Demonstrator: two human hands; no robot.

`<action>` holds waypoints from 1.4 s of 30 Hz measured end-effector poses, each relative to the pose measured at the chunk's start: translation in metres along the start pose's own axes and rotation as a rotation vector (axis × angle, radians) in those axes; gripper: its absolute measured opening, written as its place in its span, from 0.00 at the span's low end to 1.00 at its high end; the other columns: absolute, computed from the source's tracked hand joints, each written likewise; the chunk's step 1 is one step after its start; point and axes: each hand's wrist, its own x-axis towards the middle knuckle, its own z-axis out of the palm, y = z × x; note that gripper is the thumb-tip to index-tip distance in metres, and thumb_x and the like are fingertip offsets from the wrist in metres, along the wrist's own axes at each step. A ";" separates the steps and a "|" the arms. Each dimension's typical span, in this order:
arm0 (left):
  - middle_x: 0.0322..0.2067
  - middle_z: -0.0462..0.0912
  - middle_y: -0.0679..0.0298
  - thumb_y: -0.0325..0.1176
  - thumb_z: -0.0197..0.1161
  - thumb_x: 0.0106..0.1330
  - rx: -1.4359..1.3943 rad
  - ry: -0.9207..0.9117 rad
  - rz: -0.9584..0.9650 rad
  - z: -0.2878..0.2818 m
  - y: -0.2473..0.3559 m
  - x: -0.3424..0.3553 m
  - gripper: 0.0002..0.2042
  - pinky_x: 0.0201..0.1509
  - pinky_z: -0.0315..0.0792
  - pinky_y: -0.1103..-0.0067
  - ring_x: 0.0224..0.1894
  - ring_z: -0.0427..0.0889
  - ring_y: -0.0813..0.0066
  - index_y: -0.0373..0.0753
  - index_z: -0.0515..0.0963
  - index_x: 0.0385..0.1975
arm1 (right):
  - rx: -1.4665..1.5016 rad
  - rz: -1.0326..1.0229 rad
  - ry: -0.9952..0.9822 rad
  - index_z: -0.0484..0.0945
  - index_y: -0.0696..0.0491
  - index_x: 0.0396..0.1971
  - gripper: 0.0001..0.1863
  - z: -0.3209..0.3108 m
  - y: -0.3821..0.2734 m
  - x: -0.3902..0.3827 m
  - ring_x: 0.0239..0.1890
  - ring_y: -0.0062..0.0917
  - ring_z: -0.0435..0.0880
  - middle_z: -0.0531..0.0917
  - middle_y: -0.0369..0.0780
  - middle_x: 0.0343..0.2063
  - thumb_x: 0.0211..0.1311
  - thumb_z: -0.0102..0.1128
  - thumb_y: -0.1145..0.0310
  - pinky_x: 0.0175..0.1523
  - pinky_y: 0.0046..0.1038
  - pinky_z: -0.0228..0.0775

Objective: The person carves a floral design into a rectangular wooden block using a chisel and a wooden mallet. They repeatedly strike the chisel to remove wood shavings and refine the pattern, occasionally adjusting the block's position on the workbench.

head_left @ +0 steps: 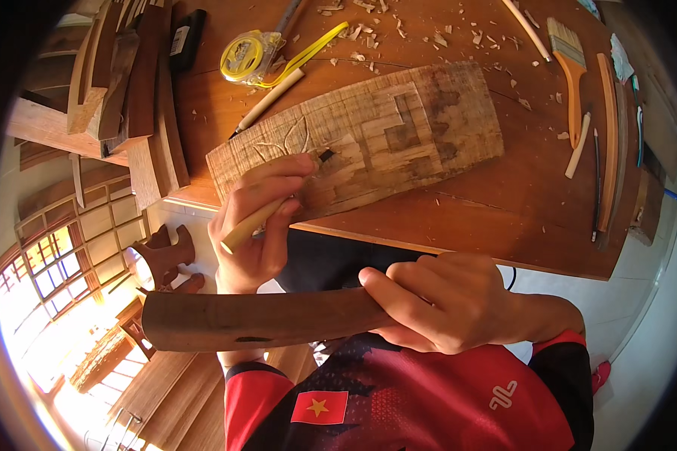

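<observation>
A curved wooden board (399,135) lies at the table's near edge, with leaf-like lines carved at its left and a raised angular shape toward its right. Over its lower left part is my left hand (259,214), closed around a carving chisel (252,225). The chisel's pale handle points down toward me, and a dark tip shows beyond the fingers, close to the board. My right hand (444,301) grips one end of a dark brown curved wooden piece (256,322). That piece extends leftward in front of my left forearm, apart from the board.
The wooden table (459,218) carries scattered shavings, a yellow tape measure (248,59) and another pale-handled tool (271,101). At right lie a paintbrush (570,68), a pencil (596,184) and wooden strips (608,143). Dark wooden pieces (132,83) are piled at left.
</observation>
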 end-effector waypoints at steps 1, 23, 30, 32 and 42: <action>0.48 0.86 0.45 0.15 0.60 0.68 -0.026 0.023 -0.006 0.001 0.001 0.001 0.09 0.54 0.82 0.70 0.51 0.88 0.54 0.29 0.77 0.46 | 0.002 0.000 -0.001 0.79 0.60 0.56 0.32 0.000 0.000 -0.001 0.22 0.23 0.84 0.84 0.39 0.31 0.55 0.78 0.59 0.25 0.22 0.76; 0.34 0.86 0.60 0.31 0.56 0.77 -0.036 -0.690 -0.021 -0.001 -0.022 0.129 0.14 0.48 0.77 0.73 0.41 0.85 0.71 0.34 0.74 0.59 | 0.191 0.631 0.281 0.71 0.65 0.59 0.22 -0.051 0.036 -0.019 0.21 0.14 0.70 0.77 0.40 0.32 0.80 0.48 0.61 0.23 0.17 0.64; 0.40 0.89 0.59 0.27 0.55 0.72 -0.071 -0.760 0.070 0.005 -0.022 0.141 0.13 0.52 0.77 0.70 0.44 0.87 0.64 0.32 0.79 0.52 | 0.251 0.687 0.365 0.73 0.65 0.53 0.18 -0.050 0.037 -0.016 0.18 0.12 0.71 0.78 0.37 0.26 0.78 0.53 0.63 0.23 0.18 0.61; 0.42 0.89 0.58 0.26 0.56 0.72 -0.096 -0.734 0.069 0.007 -0.025 0.140 0.13 0.54 0.78 0.71 0.46 0.88 0.65 0.30 0.80 0.53 | 0.260 0.703 0.362 0.73 0.64 0.53 0.18 -0.051 0.037 -0.017 0.18 0.13 0.71 0.78 0.37 0.27 0.78 0.52 0.63 0.23 0.18 0.61; 0.41 0.90 0.55 0.25 0.60 0.74 -0.314 -0.613 0.025 0.021 -0.035 0.126 0.16 0.55 0.81 0.75 0.47 0.90 0.70 0.28 0.78 0.59 | 0.362 0.729 0.357 0.73 0.64 0.53 0.18 -0.053 0.040 -0.018 0.17 0.14 0.70 0.78 0.39 0.30 0.79 0.50 0.62 0.22 0.18 0.62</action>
